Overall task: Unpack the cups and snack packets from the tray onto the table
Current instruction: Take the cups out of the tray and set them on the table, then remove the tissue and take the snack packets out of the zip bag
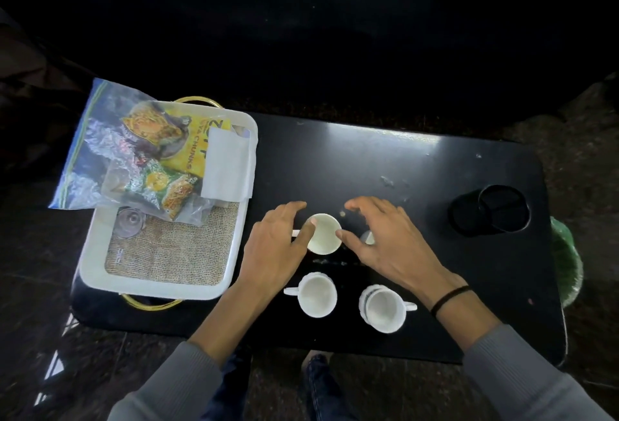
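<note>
Around cup (323,234) — left hand (273,253), right hand (385,241)

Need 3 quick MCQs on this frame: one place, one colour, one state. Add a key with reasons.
1. Where are the snack packets?
A. in the tray
B. on the floor
C. held in a hand

2. What colour are the tray's handles?
A. red
B. gold
C. blue

3. How does the near left cup stand?
A. upside down
B. on its side
C. upright, mouth up

Key:
1 A: the packets lie inside a clear bag that rests in the tray.
2 B: a gold loop shows at each end of the tray.
3 C: its open white inside faces the camera.
</note>
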Available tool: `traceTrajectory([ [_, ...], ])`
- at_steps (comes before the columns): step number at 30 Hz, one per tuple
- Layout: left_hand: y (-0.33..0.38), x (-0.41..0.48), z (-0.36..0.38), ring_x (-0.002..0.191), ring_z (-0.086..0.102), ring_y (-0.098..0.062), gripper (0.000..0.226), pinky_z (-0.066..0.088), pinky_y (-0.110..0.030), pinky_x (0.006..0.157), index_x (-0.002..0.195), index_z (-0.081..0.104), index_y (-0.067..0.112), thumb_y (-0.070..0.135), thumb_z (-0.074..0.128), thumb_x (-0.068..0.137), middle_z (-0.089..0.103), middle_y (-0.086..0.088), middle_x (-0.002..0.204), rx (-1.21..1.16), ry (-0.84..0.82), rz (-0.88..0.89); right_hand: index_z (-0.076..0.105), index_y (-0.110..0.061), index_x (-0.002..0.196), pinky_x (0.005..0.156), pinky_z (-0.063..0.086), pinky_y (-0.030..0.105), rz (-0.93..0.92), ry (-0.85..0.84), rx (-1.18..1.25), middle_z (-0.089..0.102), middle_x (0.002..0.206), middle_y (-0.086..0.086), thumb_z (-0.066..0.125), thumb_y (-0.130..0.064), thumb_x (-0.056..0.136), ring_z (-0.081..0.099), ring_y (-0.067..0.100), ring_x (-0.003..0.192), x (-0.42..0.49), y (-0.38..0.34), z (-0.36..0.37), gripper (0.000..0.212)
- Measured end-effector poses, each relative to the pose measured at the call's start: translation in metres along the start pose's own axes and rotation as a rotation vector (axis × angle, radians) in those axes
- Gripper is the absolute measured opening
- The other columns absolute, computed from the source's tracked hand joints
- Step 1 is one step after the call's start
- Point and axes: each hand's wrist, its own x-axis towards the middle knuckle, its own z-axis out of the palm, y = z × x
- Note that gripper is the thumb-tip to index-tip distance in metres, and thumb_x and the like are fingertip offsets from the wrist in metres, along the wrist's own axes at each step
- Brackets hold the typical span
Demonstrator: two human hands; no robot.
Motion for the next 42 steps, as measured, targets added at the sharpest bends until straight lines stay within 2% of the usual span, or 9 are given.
traceTrajectory([
  [5, -0.020, -0.001, -0.032, 0.127, 0.056, -0.018, 0.041, 0.045, -0.037, 0.105, 0.137, 0.059, 0.022, 0.044, 0.049, 0.104, 0.063, 0.003, 0.137, -0.074, 0.068, -0.007, 0.062, -0.022, 0.126, 0.093, 0.055, 0.036, -0.076, 0.037, 0.057, 0.067, 0.125, -0.007, 0.064, -0.036, 0.099, 0.063, 0.014, 0.114, 0.026, -0.050, 0.006, 0.030],
  [13, -0.079, 0.023, -0.084, 0.111, 0.061, -0.019, 0.029, 0.048, -0.035, 0.093, 0.129, 0.065, 0.023, 0.025, 0.045, 0.107, 0.066, 0.000, 0.127, -0.098, 0.167, -0.041, 0.065, -0.022, 0.114, 0.083, 0.058, 0.037, -0.157, 0.014, 0.115, 0.070, 0.110, -0.007, 0.066, -0.033, 0.097, 0.066, 0.014, 0.098, 0.090, -0.126, 0.042, 0.020],
  [18, -0.111, 0.058, -0.098, 0.120, 0.059, -0.027, 0.036, 0.051, -0.049, 0.099, 0.135, 0.057, 0.010, 0.012, 0.055, 0.099, 0.064, -0.010, 0.129, -0.084, 0.193, -0.181, 0.060, -0.015, 0.121, 0.086, 0.060, 0.041, -0.037, -0.055, 0.253, 0.069, 0.119, 0.005, 0.058, -0.024, 0.102, 0.069, 0.019, 0.098, 0.133, -0.157, 0.068, 0.022],
  [24, -0.120, 0.087, -0.096, 0.110, 0.066, -0.025, 0.061, 0.057, -0.047, 0.089, 0.141, 0.046, 0.013, 0.042, 0.069, 0.092, 0.066, -0.006, 0.124, 0.049, 0.117, -0.263, 0.046, -0.011, 0.129, 0.085, 0.058, 0.040, 0.106, -0.206, 0.222, 0.060, 0.132, 0.011, 0.049, -0.012, 0.101, 0.065, 0.025, 0.107, 0.155, -0.163, 0.090, 0.029],
  [28, -0.118, 0.097, -0.093, 0.096, 0.070, -0.024, 0.043, 0.057, -0.041, 0.076, 0.124, 0.056, 0.024, 0.051, 0.066, 0.092, 0.072, 0.001, 0.108, 0.183, 0.100, -0.287, 0.045, -0.014, 0.132, 0.088, 0.058, 0.044, 0.116, -0.216, 0.232, 0.059, 0.135, 0.011, 0.048, -0.009, 0.099, 0.065, 0.026, 0.108, 0.157, -0.164, 0.094, 0.033],
  [30, -0.118, 0.099, -0.092, 0.083, 0.070, -0.021, 0.024, 0.056, -0.035, 0.068, 0.101, 0.063, 0.025, 0.048, 0.066, 0.092, 0.074, 0.003, 0.096, 0.183, 0.134, -0.266, 0.044, -0.015, 0.134, 0.090, 0.058, 0.046, 0.116, -0.199, 0.231, 0.060, 0.136, 0.010, 0.049, -0.011, 0.100, 0.065, 0.027, 0.110, 0.155, -0.164, 0.093, 0.034],
  [32, -0.117, 0.097, -0.092, 0.071, 0.065, -0.017, 0.020, 0.050, -0.029, 0.059, 0.083, 0.063, 0.028, 0.044, 0.067, 0.093, 0.073, 0.004, 0.085, 0.180, 0.161, -0.235, 0.044, -0.016, 0.135, 0.092, 0.058, 0.042, 0.113, -0.182, 0.236, 0.060, 0.138, 0.010, 0.051, -0.018, 0.102, 0.065, 0.027, 0.114, 0.153, -0.164, 0.093, 0.033],
  [35, -0.120, 0.092, -0.094, 0.064, 0.063, -0.016, 0.021, 0.048, -0.027, 0.053, 0.078, 0.064, 0.025, 0.040, 0.065, 0.093, 0.069, 0.007, 0.073, 0.135, 0.208, -0.165, 0.046, -0.018, 0.135, 0.091, 0.057, 0.037, 0.110, -0.141, 0.265, 0.062, 0.137, 0.005, 0.053, -0.024, 0.103, 0.065, 0.023, 0.116, 0.149, -0.162, 0.091, 0.033],
  [42, -0.126, 0.072, -0.102, 0.050, 0.039, -0.009, 0.019, 0.033, -0.026, 0.049, 0.080, 0.050, 0.021, 0.037, 0.060, 0.085, 0.046, 0.007, 0.056, -0.164, 0.276, 0.025, 0.057, -0.026, 0.126, 0.065, 0.049, 0.016, 0.138, 0.077, 0.377, 0.067, 0.113, -0.013, 0.057, -0.034, 0.101, 0.063, -0.002, 0.084, 0.137, -0.157, 0.085, 0.025],
])
